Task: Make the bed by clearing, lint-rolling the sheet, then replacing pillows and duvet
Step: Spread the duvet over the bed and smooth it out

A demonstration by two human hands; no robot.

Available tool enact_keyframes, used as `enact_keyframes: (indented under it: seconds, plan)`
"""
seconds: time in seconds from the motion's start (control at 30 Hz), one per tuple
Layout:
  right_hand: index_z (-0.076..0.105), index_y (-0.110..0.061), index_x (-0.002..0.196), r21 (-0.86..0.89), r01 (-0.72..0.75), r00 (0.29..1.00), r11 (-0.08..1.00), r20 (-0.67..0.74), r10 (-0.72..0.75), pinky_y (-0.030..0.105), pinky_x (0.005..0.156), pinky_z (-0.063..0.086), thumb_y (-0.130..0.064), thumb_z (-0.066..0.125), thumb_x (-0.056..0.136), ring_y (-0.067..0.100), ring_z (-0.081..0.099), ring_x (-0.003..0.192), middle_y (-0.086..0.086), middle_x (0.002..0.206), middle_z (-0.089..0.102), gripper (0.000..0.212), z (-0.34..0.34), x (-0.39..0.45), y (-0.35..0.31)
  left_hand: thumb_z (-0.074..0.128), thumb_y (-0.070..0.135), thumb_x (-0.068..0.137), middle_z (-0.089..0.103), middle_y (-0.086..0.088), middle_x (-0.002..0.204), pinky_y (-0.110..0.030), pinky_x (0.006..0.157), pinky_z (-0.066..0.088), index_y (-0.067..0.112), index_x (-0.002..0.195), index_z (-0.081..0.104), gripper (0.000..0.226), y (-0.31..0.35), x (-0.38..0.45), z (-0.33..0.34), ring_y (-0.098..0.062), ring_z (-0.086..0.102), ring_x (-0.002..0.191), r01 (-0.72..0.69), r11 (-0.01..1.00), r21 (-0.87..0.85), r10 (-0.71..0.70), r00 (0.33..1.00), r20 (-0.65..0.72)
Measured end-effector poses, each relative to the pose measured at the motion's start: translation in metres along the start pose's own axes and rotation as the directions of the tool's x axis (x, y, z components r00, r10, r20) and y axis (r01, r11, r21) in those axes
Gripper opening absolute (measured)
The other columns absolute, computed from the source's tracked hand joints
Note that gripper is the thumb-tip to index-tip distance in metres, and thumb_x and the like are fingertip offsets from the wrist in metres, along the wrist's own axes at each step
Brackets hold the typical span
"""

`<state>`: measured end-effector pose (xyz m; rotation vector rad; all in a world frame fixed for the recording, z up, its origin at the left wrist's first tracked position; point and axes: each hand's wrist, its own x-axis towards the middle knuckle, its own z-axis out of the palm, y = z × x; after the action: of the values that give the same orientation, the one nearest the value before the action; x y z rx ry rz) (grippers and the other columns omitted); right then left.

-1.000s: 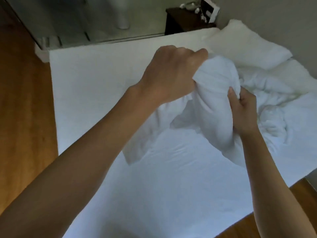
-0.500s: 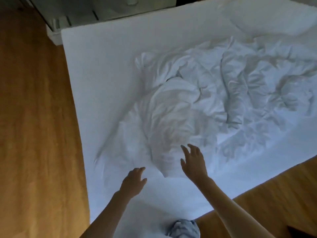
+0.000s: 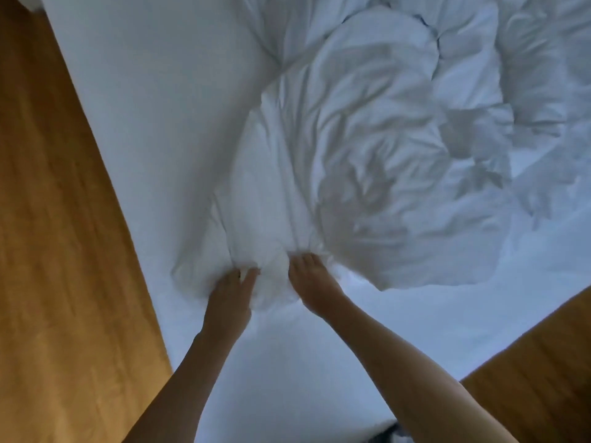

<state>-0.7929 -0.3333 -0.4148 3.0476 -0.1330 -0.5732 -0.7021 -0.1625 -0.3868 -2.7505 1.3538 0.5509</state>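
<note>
Duvet [image 3: 367, 148]: white, soft, heavily crumpled; heaped in rounded folds on the bed's middle and far right, nr edge bunched to a narrow gathered tip at the hands.
Left hand [image 3: 232, 292]: knuckles up, fingers curled into the gathered duvet edge; grasping fabric.
Right hand [image 3: 311, 279]: just beside the left, fingers dug into the same bunch, fingertips hidden in cloth; grasping it too.
Arms: both bare, reaching fwd from the lower frame edge.
Sheet [image 3: 160, 91]: white, smooth, flat and taut over the mattress; only faint creases nr the hands.
Bed corner: pointed toward the person, at bottom centre.
Floor [image 3: 57, 251]: wood, warm orange-brown, fine straight grain; visible left of the bed and at lower right.
Light: dim, bluish cast on fabric.
</note>
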Motion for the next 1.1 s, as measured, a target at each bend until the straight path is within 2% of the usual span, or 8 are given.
enact_keyframes:
  seconds: [0.1,0.2,0.3,0.53,0.63,0.77,0.93,1.1]
  plan:
    - [0.069,-0.017,0.088,0.222,-0.212,0.977,0.952,0.040,0.209,0.027,0.063,0.051,-0.018,0.079,0.061,0.022,0.065,0.069,0.002,0.077,0.068,0.029,-0.018,0.005,-0.014,0.079,-0.010,0.044,0.071,-0.009,0.080,-0.030,0.047,0.052,0.014,0.111,0.068,0.072,-0.008,0.006,-0.014,-0.030,0.067,0.061,-0.050,0.994,-0.094,0.047,0.998,-0.033]
    - [0.062,-0.019,0.116,0.419,-0.361,0.926,0.833,0.268,0.266,0.034,0.080,0.050,-0.015,0.061,0.080,0.032,0.063,0.100,0.007,0.107,0.067,0.036,-0.047,-0.038,-0.038,0.060,0.001,0.080,0.069,-0.005,0.119,-0.030,0.086,0.051,0.023,0.134,0.057,0.058,-0.003,-0.027,-0.045,-0.028,0.066,0.104,-0.020,0.973,-0.231,0.054,0.988,0.142]
    - [0.057,-0.022,0.125,0.467,-0.415,0.883,0.781,0.416,0.220,0.037,0.082,0.049,-0.018,0.056,0.083,0.034,0.059,0.110,0.009,0.117,0.064,0.042,-0.082,-0.112,-0.079,0.049,0.008,0.090,0.055,0.000,0.140,-0.025,0.103,0.036,0.027,0.144,0.045,0.057,0.001,-0.091,-0.076,-0.021,0.052,0.126,-0.058,0.969,-0.241,0.145,0.921,0.361]
    - [0.059,-0.019,0.121,0.534,-0.425,0.839,0.731,0.535,0.097,0.038,0.089,0.049,-0.015,0.052,0.079,0.033,0.059,0.108,0.010,0.113,0.066,0.043,-0.144,-0.270,-0.198,0.045,0.010,0.088,0.062,-0.005,0.125,-0.024,0.074,0.044,0.023,0.130,0.056,0.045,0.007,-0.259,-0.125,-0.023,0.060,0.107,-0.127,0.956,-0.264,0.282,0.646,0.709]
    - [0.062,-0.013,0.111,0.507,-0.440,0.844,0.741,0.515,0.149,0.037,0.084,0.049,-0.010,0.054,0.077,0.034,0.062,0.103,0.011,0.105,0.067,0.035,-0.154,-0.308,-0.221,0.048,0.021,0.089,0.062,-0.005,0.124,-0.029,0.079,0.048,0.031,0.133,0.045,0.045,0.014,-0.316,-0.129,-0.025,0.061,0.107,-0.202,0.960,-0.192,0.279,0.662,0.696]
    - [0.046,-0.008,0.134,0.438,-0.558,0.769,0.705,0.592,0.242,0.045,0.106,0.036,-0.008,0.050,0.087,0.036,0.043,0.126,0.018,0.133,0.047,0.048,-0.147,-0.341,-0.237,0.046,0.022,0.094,0.035,-0.016,0.146,-0.039,0.097,0.040,0.020,0.151,0.022,0.063,0.021,-0.368,-0.123,-0.034,0.044,0.125,-0.280,0.960,-0.019,0.207,0.661,0.721]
    - [0.044,-0.017,0.139,0.604,-0.627,0.779,0.493,0.503,0.375,0.041,0.104,0.039,-0.014,0.050,0.092,0.030,0.038,0.131,0.011,0.141,0.043,0.048,-0.171,-0.380,-0.289,0.043,0.029,0.099,0.039,-0.012,0.144,-0.037,0.101,0.041,0.021,0.150,0.026,0.054,0.003,-0.405,-0.138,-0.029,0.043,0.128,-0.188,0.980,-0.070,0.193,0.790,0.582]
    - [0.047,-0.019,0.135,0.639,-0.643,0.763,0.421,0.488,0.424,0.038,0.102,0.040,-0.019,0.050,0.094,0.027,0.041,0.129,0.009,0.139,0.047,0.040,-0.185,-0.391,-0.314,0.045,0.027,0.095,0.041,-0.010,0.144,-0.037,0.101,0.044,0.020,0.147,0.034,0.054,-0.039,-0.410,-0.164,-0.027,0.048,0.124,-0.015,0.987,-0.158,0.100,0.833,0.545]
